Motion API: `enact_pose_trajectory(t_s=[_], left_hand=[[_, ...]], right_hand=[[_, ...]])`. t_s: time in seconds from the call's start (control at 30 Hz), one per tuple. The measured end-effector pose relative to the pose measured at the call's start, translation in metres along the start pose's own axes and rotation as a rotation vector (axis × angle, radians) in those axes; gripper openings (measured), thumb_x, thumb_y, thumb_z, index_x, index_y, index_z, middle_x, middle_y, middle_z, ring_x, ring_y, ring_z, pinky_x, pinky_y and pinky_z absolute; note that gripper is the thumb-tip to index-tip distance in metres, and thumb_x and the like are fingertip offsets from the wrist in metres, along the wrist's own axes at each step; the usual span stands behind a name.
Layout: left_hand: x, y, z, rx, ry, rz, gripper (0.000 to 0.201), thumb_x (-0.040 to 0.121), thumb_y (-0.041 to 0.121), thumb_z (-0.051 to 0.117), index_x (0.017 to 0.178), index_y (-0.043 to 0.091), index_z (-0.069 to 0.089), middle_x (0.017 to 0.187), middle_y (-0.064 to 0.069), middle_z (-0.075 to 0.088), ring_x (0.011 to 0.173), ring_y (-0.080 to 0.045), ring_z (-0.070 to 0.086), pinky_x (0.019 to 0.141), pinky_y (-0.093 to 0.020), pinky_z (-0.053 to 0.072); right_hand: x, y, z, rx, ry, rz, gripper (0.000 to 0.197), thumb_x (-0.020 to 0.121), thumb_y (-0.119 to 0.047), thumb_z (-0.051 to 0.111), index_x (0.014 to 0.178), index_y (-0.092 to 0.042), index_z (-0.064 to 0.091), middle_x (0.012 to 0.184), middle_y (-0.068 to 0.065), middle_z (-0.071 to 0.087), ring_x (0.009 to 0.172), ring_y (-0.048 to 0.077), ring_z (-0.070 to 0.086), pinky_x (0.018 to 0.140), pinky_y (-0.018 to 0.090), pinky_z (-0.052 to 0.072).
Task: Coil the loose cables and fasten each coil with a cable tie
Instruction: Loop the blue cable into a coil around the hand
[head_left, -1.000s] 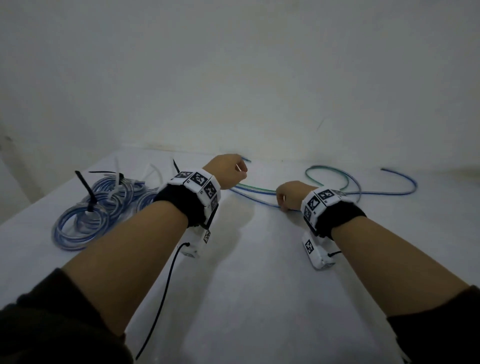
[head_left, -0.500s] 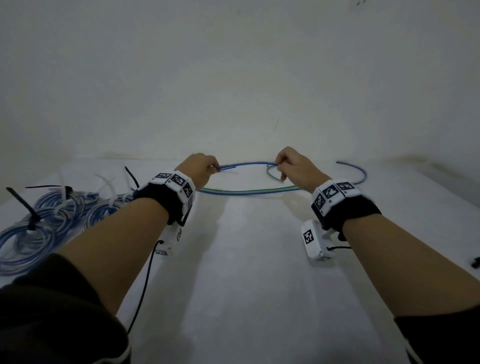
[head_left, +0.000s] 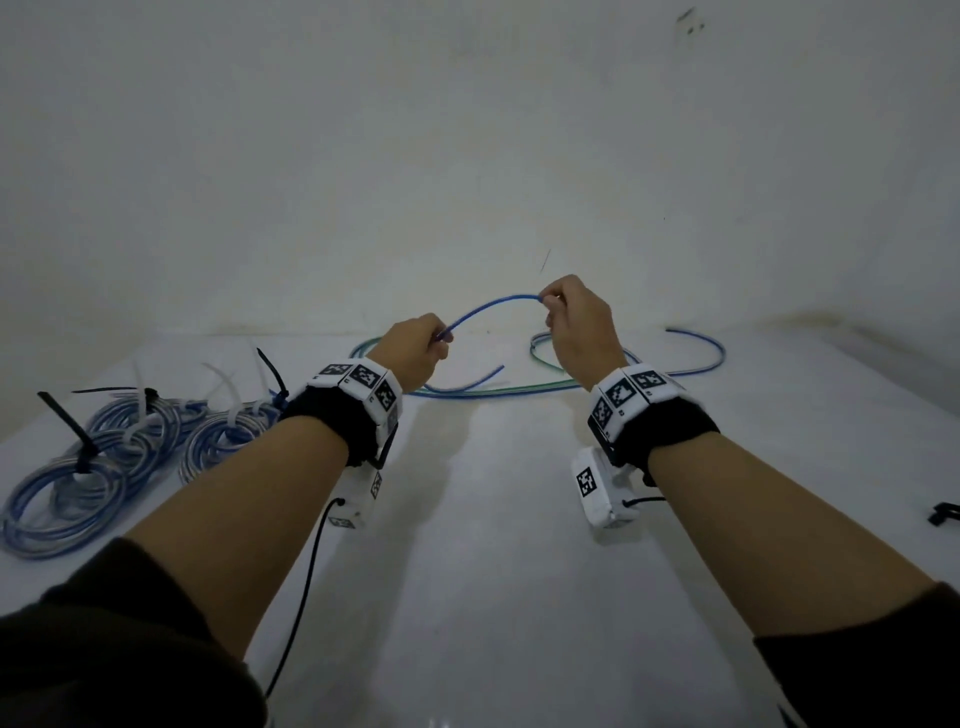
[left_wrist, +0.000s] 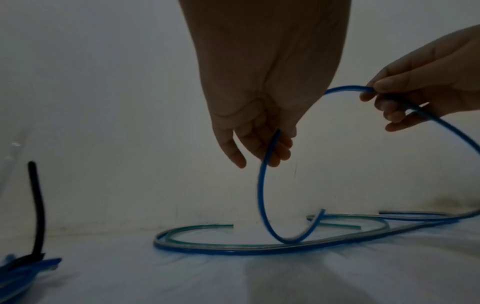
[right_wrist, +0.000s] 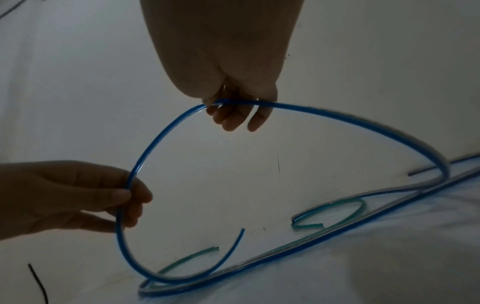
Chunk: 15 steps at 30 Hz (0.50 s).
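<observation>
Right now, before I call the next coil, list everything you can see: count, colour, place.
blue cable: one, blue, lifted in an arc between both hands, the rest trailing on the table
green cable: one, green, flat on the table under the hands
coils: several, exact count unclear, blue, far left of the table, each tied
ties: black and white ones on the coils; one black piece at the right edge
table: one, white
left hand: fingers pinch the blue cable
right hand: fingers pinch the blue cable

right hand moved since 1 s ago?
Yes. The right hand has risen off the table, lifting the blue cable; it now shows against the wall.
</observation>
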<state>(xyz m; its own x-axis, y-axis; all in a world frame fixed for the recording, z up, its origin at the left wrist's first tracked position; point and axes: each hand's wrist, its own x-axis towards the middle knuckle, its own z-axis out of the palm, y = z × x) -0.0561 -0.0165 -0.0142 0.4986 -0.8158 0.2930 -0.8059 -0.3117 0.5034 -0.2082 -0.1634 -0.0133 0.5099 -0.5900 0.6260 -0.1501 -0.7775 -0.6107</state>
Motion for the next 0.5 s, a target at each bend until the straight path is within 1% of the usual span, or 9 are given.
enact_pose_trajectory(t_s=[0.07, 0.13, 0.17, 0.2, 0.27, 0.3, 0.37, 0.43, 0.5], left_hand=[[-0.003, -0.003, -0.002, -0.031, 0.017, -0.01, 0.021, 0.094, 0.007, 0.041, 0.103, 0.005, 0.06, 0.096, -0.013, 0.065, 0.091, -0.026, 0.059, 0.079, -0.029, 0.045], [-0.005, 0.001, -0.006, -0.068, 0.053, 0.042, 0.022, 0.095, 0.007, 0.041, 0.101, 0.005, 0.062, 0.083, -0.009, 0.061, 0.079, -0.021, 0.057, 0.067, -0.022, 0.041], [-0.006, 0.005, -0.007, -0.077, 0.07, 0.079, 0.023, 0.095, 0.008, 0.041, 0.101, 0.006, 0.063, 0.081, -0.007, 0.06, 0.076, -0.019, 0.056, 0.064, -0.019, 0.039], [-0.007, 0.01, -0.009, -0.077, 0.085, 0.117, 0.024, 0.095, 0.009, 0.042, 0.102, 0.007, 0.064, 0.081, -0.006, 0.06, 0.074, -0.018, 0.055, 0.064, -0.018, 0.039], [-0.008, 0.018, -0.011, -0.075, 0.121, 0.179, 0.024, 0.095, 0.011, 0.043, 0.104, 0.009, 0.065, 0.082, -0.004, 0.06, 0.075, -0.015, 0.054, 0.071, -0.021, 0.04], [-0.009, 0.02, -0.011, -0.085, 0.138, 0.196, 0.023, 0.096, 0.013, 0.043, 0.105, 0.01, 0.065, 0.081, -0.003, 0.061, 0.075, -0.014, 0.054, 0.072, -0.022, 0.04], [-0.011, 0.02, -0.011, -0.168, 0.13, 0.176, 0.021, 0.096, 0.014, 0.044, 0.103, 0.011, 0.063, 0.076, 0.0, 0.06, 0.07, -0.013, 0.054, 0.069, -0.022, 0.043], [-0.014, 0.016, -0.008, -0.241, 0.059, 0.111, 0.018, 0.097, 0.014, 0.042, 0.102, 0.011, 0.059, 0.071, 0.001, 0.059, 0.064, -0.012, 0.055, 0.068, -0.022, 0.046], [-0.016, 0.01, -0.004, -0.248, -0.041, 0.045, 0.017, 0.097, 0.015, 0.042, 0.101, 0.008, 0.056, 0.07, 0.001, 0.059, 0.063, -0.012, 0.056, 0.069, -0.025, 0.048]], right_hand=[[-0.001, -0.002, 0.0, -0.114, -0.041, -0.014, 0.019, 0.095, -0.009, 0.039, 0.106, -0.004, 0.054, 0.096, 0.013, 0.058, 0.09, 0.031, 0.055, 0.084, 0.045, 0.044], [-0.005, -0.008, 0.002, -0.342, -0.08, -0.166, 0.03, 0.093, -0.015, 0.047, 0.122, -0.01, 0.051, 0.115, 0.012, 0.057, 0.105, 0.032, 0.051, 0.093, 0.043, 0.037], [-0.006, -0.012, 0.003, -0.434, -0.089, -0.272, 0.037, 0.091, -0.018, 0.052, 0.128, -0.012, 0.049, 0.119, 0.012, 0.056, 0.107, 0.032, 0.051, 0.093, 0.043, 0.035], [-0.007, -0.016, 0.005, -0.472, -0.092, -0.365, 0.039, 0.09, -0.018, 0.055, 0.128, -0.013, 0.05, 0.117, 0.012, 0.058, 0.103, 0.032, 0.053, 0.09, 0.044, 0.036], [-0.008, -0.023, 0.01, -0.413, -0.097, -0.454, 0.029, 0.089, -0.012, 0.054, 0.118, -0.01, 0.058, 0.103, 0.014, 0.061, 0.088, 0.034, 0.058, 0.077, 0.043, 0.043], [-0.007, -0.025, 0.012, -0.351, -0.09, -0.447, 0.023, 0.09, -0.009, 0.051, 0.111, -0.007, 0.06, 0.096, 0.015, 0.06, 0.082, 0.035, 0.058, 0.072, 0.042, 0.045], [-0.006, -0.027, 0.013, -0.234, -0.027, -0.387, 0.019, 0.092, -0.006, 0.046, 0.102, -0.003, 0.061, 0.089, 0.016, 0.06, 0.077, 0.033, 0.056, 0.068, 0.04, 0.045], [-0.002, -0.027, 0.01, -0.144, 0.064, -0.3, 0.017, 0.092, -0.005, 0.044, 0.098, 0.0, 0.06, 0.087, 0.016, 0.061, 0.076, 0.029, 0.055, 0.068, 0.035, 0.042], [0.002, -0.026, 0.007, -0.035, 0.124, -0.172, 0.014, 0.092, -0.003, 0.045, 0.094, 0.001, 0.058, 0.079, 0.013, 0.058, 0.071, 0.024, 0.05, 0.064, 0.029, 0.036]])
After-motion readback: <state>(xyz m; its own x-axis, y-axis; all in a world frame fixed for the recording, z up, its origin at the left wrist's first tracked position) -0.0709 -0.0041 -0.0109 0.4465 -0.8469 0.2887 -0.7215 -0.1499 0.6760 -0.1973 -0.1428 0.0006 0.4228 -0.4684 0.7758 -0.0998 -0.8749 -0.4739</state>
